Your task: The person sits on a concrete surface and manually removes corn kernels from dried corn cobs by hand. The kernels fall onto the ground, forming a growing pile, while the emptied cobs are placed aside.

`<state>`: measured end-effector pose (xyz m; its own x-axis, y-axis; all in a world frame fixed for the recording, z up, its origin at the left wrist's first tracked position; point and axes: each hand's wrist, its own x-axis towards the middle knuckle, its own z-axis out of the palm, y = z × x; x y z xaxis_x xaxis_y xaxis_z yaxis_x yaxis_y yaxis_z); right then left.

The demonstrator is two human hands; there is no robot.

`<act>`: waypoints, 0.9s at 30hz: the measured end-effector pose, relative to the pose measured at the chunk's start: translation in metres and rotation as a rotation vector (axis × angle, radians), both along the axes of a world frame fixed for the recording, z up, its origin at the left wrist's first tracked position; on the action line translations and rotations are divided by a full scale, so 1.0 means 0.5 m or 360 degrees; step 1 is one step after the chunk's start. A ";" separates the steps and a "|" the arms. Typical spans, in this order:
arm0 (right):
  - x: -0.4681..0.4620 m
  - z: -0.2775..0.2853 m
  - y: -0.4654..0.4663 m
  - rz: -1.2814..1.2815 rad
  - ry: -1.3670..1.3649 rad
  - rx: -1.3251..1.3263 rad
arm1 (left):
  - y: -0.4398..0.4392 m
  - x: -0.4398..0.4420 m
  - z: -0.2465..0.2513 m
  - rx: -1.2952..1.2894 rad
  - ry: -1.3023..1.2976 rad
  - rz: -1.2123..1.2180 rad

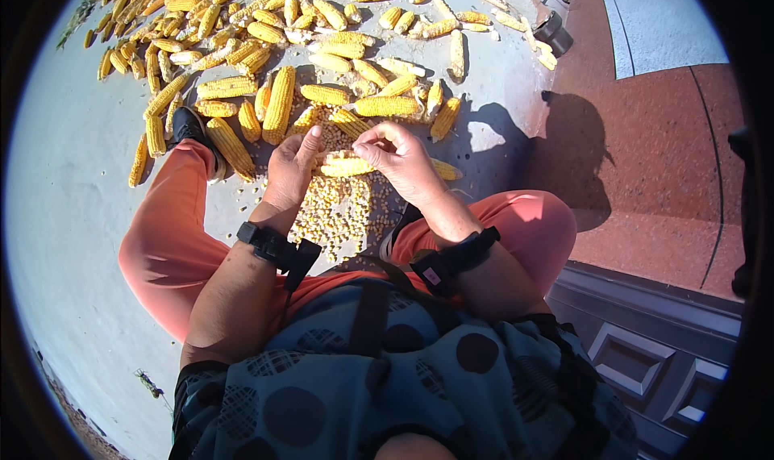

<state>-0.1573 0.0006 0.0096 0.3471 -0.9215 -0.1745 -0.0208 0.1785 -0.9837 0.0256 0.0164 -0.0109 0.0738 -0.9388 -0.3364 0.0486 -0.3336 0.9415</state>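
Observation:
An ear of yellow corn [346,165], with some kernels gone from its upper side, lies crosswise between my two hands. My left hand [291,165] grips its left end, thumb pointing up. At the ear's right part is my right hand [396,157], thumb and forefinger curled together above the kernels; whether it grips the ear or a kernel cannot be told. Loose corn kernels [335,215] are spread on the concrete below the hands. Just beyond them lie more ears, among them a large upright-lying ear [279,105] and a horizontal one [387,106].
A big heap of corn ears [242,30] covers the ground ahead. My legs in orange trousers [166,236] flank the kernels, a dark shoe [190,127] touching ears at left. A dark cylindrical object [553,33] stands by the red paving [659,157]. A panelled door [635,351] is at lower right.

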 end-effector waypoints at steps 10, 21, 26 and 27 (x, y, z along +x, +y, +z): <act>0.037 -0.002 0.047 0.0346 0.0936 -0.0551 | 0.008 0.002 -0.012 0.0096 0.0101 0.0024; 0.028 -0.041 0.057 0.0096 0.0020 0.0895 | 0.013 -0.003 -0.011 -0.0355 -0.0066 -0.0191; 0.019 -0.013 0.048 0.0379 -0.0173 0.0622 | -0.004 0.032 -0.012 -0.0221 0.0067 -0.0007; 0.017 -0.015 0.047 0.0482 -0.0186 0.0476 | -0.005 0.037 -0.012 -0.0179 0.0085 0.0027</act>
<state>-0.1487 0.0243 0.0021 0.6269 -0.6901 -0.3616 -0.0074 0.4589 -0.8885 0.0439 0.0140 -0.0171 0.0750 -0.9696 -0.2328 0.1043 -0.2245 0.9689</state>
